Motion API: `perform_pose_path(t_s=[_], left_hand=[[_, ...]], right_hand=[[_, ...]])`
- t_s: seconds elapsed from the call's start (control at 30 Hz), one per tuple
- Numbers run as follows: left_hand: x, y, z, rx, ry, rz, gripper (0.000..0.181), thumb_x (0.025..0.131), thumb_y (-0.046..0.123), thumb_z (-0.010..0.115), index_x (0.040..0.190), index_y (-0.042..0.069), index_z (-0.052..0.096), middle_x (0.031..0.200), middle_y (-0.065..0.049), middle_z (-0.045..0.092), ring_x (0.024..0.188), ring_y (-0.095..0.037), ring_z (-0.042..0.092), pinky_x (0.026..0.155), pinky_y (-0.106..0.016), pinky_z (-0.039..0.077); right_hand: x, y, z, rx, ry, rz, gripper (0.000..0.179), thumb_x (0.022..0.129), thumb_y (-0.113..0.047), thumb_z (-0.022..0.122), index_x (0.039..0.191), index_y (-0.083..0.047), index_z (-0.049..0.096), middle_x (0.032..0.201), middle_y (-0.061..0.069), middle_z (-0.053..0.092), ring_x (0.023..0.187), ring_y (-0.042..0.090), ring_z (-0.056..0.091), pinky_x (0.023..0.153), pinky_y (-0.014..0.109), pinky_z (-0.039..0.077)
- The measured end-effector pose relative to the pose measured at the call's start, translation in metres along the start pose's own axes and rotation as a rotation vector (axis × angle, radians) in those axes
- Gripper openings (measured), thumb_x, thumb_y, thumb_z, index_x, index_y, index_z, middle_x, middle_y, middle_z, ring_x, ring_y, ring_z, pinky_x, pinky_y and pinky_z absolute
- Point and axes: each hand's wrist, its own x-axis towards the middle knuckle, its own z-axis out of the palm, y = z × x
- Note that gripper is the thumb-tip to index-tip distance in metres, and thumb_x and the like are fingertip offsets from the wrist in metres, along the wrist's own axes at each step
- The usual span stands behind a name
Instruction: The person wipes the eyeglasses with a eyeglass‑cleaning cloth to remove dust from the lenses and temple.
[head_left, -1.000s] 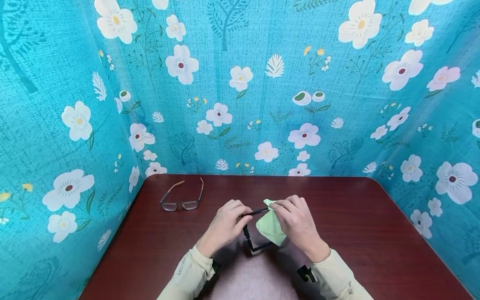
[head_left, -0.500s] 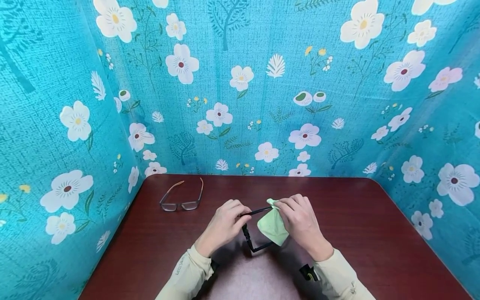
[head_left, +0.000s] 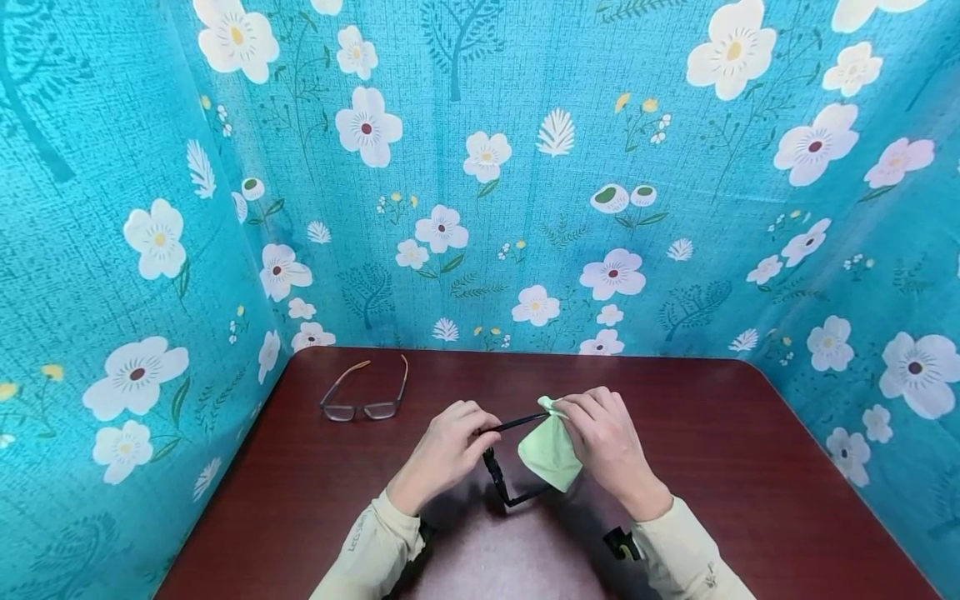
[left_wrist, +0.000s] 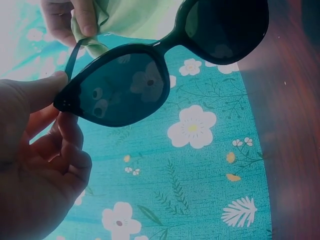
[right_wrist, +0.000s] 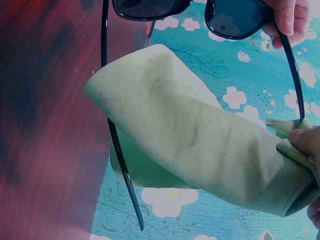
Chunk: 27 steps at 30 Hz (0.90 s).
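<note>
Black sunglasses (left_wrist: 120, 85) with dark lenses are held up over the table, their arms unfolded. My left hand (head_left: 442, 450) pinches them at the frame's corner by the hinge, thumb on top and fingers beneath. My right hand (head_left: 611, 446) grips a pale green cloth (right_wrist: 175, 120) and pinches a fold of it around one sunglasses arm (right_wrist: 295, 75). The rest of the cloth hangs down between the two arms, in front of the other arm (right_wrist: 125, 170). In the right wrist view only part of my right hand shows, at the right edge.
A second pair of glasses (head_left: 360, 412), clear-lensed with brownish arm tips, lies unfolded at the table's back left. The dark red-brown table (head_left: 720, 467) is enclosed at the back and sides by a blue floral curtain (head_left: 480, 208).
My right hand has slid slightly right along the sunglasses arm with the cloth, baring more of the arm. My left hand keeps its hold, almost still.
</note>
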Motion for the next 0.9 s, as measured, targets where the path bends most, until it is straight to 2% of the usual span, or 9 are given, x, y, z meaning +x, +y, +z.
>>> perform_pose_path(t_s=[0.1,0.3,0.53,0.73,0.9], left_hand=[[-0.001,-0.0005,0.001,0.013,-0.011,-0.002,0.006,0.083,0.01,0.073,0.089,0.01,0.071,0.081,0.007,0.059,0.074,-0.009,0.049,0.064,-0.021,0.043],[-0.002,-0.0017,-0.0003,0.034,-0.029,-0.002,0.005,0.084,0.008,0.071,0.088,0.011,0.071,0.08,0.006,0.059,0.073,-0.009,0.049,0.064,-0.021,0.043],[-0.003,-0.0054,-0.0017,0.043,-0.01,0.025,0.006,0.084,0.008,0.071,0.088,0.013,0.071,0.079,0.007,0.059,0.071,-0.007,0.049,0.062,-0.021,0.043],[-0.0059,-0.0069,-0.0021,0.04,-0.019,0.039,0.007,0.083,0.008,0.072,0.088,0.012,0.071,0.079,0.007,0.059,0.069,-0.007,0.049,0.061,-0.021,0.043],[-0.0075,-0.0066,-0.0034,0.039,-0.031,0.025,0.005,0.085,0.01,0.071,0.089,0.013,0.071,0.08,0.007,0.06,0.07,-0.006,0.05,0.062,-0.02,0.043]], right_hand=[[-0.0012,0.0016,-0.0008,0.0,-0.006,-0.006,0.029,0.099,-0.02,0.046,0.098,-0.005,0.07,0.092,0.006,0.067,0.076,0.025,0.052,0.061,0.038,0.036],[-0.002,0.0035,-0.0028,0.015,0.002,-0.01,0.016,0.09,-0.01,0.058,0.099,-0.005,0.07,0.094,0.006,0.067,0.077,0.025,0.053,0.061,0.038,0.036],[-0.0007,0.0048,-0.0036,0.005,0.018,-0.009,0.029,0.1,-0.02,0.045,0.097,-0.005,0.07,0.093,0.005,0.067,0.076,0.025,0.053,0.06,0.037,0.035],[-0.0023,0.0059,-0.0038,0.008,0.016,-0.005,0.03,0.101,-0.021,0.045,0.096,-0.005,0.07,0.091,0.006,0.067,0.076,0.025,0.053,0.059,0.038,0.036],[-0.0058,0.0067,-0.0036,0.009,-0.013,0.007,0.03,0.101,-0.021,0.044,0.098,-0.005,0.069,0.093,0.006,0.066,0.078,0.025,0.053,0.06,0.038,0.037]])
